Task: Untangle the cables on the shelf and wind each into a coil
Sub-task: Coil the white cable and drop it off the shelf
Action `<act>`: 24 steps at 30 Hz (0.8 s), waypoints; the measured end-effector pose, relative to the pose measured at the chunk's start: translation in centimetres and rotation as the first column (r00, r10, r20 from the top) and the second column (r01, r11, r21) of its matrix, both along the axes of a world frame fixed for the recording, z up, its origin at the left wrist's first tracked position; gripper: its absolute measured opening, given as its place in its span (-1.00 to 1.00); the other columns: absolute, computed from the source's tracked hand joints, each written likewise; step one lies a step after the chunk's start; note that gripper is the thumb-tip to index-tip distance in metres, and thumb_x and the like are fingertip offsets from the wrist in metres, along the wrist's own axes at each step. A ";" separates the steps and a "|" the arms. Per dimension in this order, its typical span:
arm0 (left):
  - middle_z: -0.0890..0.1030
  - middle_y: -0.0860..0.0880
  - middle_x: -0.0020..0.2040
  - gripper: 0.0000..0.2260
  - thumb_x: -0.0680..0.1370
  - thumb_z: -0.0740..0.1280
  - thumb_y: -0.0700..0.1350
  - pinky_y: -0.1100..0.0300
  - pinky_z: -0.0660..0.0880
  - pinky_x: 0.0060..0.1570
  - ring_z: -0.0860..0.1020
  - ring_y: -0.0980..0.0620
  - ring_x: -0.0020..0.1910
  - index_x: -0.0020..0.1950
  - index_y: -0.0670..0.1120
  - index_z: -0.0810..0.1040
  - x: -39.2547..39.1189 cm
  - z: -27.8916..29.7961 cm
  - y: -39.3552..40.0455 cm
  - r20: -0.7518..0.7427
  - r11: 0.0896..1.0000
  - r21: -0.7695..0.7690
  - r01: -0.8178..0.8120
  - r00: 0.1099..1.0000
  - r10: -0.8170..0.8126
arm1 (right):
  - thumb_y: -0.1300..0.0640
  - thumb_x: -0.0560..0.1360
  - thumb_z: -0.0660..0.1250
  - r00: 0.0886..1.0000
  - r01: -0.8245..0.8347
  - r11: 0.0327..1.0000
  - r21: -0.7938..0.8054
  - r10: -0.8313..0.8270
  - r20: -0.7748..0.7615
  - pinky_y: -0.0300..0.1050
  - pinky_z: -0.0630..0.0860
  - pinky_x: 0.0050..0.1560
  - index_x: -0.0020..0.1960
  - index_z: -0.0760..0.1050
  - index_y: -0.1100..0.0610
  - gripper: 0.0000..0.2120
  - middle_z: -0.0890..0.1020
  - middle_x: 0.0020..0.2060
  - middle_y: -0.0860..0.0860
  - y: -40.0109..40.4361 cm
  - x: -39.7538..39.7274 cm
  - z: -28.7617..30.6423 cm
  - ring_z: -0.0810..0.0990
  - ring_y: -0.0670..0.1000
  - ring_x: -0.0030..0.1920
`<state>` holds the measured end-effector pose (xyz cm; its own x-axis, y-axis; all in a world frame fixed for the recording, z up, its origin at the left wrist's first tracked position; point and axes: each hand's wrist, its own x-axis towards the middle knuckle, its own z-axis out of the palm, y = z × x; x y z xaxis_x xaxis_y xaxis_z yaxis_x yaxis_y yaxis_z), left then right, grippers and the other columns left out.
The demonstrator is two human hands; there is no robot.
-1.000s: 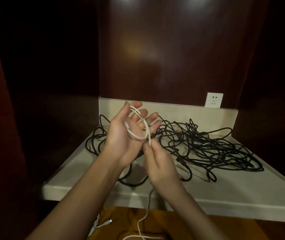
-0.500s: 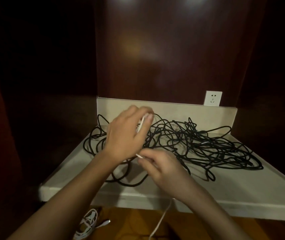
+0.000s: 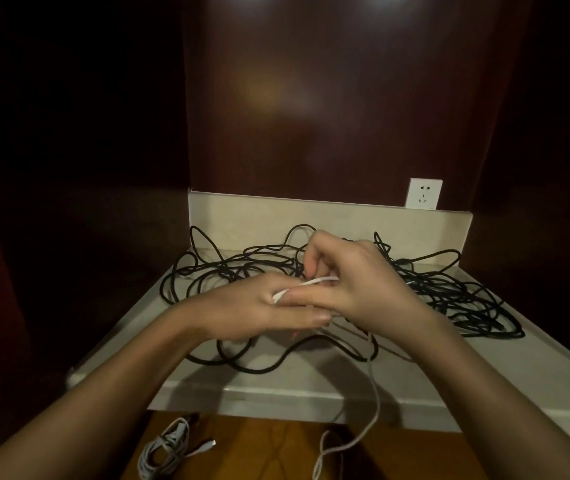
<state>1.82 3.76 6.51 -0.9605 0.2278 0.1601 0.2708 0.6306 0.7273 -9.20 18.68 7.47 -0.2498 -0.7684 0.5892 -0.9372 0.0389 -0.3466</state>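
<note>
**White cable coil gains another turn over the black tangle**

The left hand (image 3: 269, 306), which half a second ago stood raised with its back to the camera, now lies flat and low with fingers stretched toward the right, and the thin white cable (image 3: 306, 284) shows as a band crossing the top of those fingers. The right hand (image 3: 356, 282) has swung from below and in front of the left hand up to its far side, knuckles bent, fingertips pinching the white cable where it leaves the left hand's fingers. So the left hand serves as the spool with the loops round it, and the right hand grasps the running length.

From under the right hand the loose white tail (image 3: 375, 403) drops past the front lip of the pale cream shelf (image 3: 311, 393) and curls on the orange floor below, so a fair stretch remains to be wound, by my reckoning.

Behind and beneath both hands sprawls the mass of thin black cable (image 3: 449, 296), untouched and knotted across the shelf. Below the left forearm, on the floor, lies a bundled grey-white cable (image 3: 169, 452), seemingly finished already. A white wall socket (image 3: 424, 193) sits beyond the right hand.
</note>
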 end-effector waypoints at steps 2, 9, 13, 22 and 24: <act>0.55 0.07 -0.29 -0.86 0.67 0.25 -0.17 0.37 0.39 -0.27 0.47 0.20 -0.33 0.02 -0.13 0.60 0.1 0.2 -0.3 0.002 0.999 0.026 -0.022 1.000 0.022 | 0.00 0.42 0.53 0.968 -0.149 0.989 -0.003 0.146 0.204 -0.09 0.50 -0.30 -0.07 0.45 0.14 -0.68 0.61 -0.36 0.04 -0.1 0.2 0.4 0.59 -0.01 -0.39; 0.62 -0.23 -0.09 -0.73 0.57 0.28 -0.07 0.20 0.43 -0.32 0.54 -0.02 -0.25 0.13 -0.25 0.56 0.2 -0.2 -0.9 0.053 0.817 0.569 -0.097 0.995 0.082 | 0.25 0.58 0.32 0.809 -0.139 0.954 -0.264 0.263 0.525 -0.26 0.33 -0.51 -0.01 0.44 0.25 -0.92 0.52 -0.38 0.02 -0.3 -0.2 -1.4 0.39 -0.14 -0.50; 0.63 -0.27 -0.09 -0.73 0.53 0.30 0.01 0.20 0.47 -0.35 0.59 -0.06 -0.23 -0.01 -0.19 0.59 -0.7 -0.5 -0.4 0.087 0.721 0.669 -0.179 0.983 0.163 | 0.09 0.50 0.45 0.853 0.116 0.899 -0.421 0.128 0.506 -0.11 0.32 -0.38 -0.15 0.45 0.16 -0.79 0.46 -0.49 -0.05 -1.9 -0.3 -2.8 0.38 -0.08 -0.46; 0.67 -0.23 0.15 -0.61 0.55 0.32 -0.07 0.24 0.56 -0.22 0.63 -0.05 -0.04 0.33 -0.21 0.54 -1.2 -0.9 -0.6 0.240 0.594 0.770 -0.233 0.968 0.068 | 0.06 0.46 0.50 0.873 0.307 0.864 -0.399 -0.088 0.480 -0.15 0.50 -0.34 -0.15 0.49 0.13 -0.78 0.60 -0.36 0.01 -2.9 -1.4 -3.3 0.59 -0.09 -0.36; 0.64 -0.24 0.23 -0.60 0.54 0.28 -0.11 0.18 0.61 -0.02 0.63 -0.13 0.11 0.35 -0.22 0.52 -1.3 -0.9 -0.9 0.236 0.541 0.806 -0.239 0.969 0.077 | 0.10 0.51 0.44 0.899 0.308 0.857 -0.412 -0.121 0.420 0.00 0.57 -0.24 -0.11 0.53 0.13 -0.87 0.62 -0.31 -0.03 -3.0 -1.5 -3.7 0.61 -0.05 -0.29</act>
<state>0.49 2.90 5.64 -0.9954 -0.0850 0.0439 0.0637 -0.2470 0.9669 -10.73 15.68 3.78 -0.6444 -0.3336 0.6881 -0.7232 -0.0264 -0.6901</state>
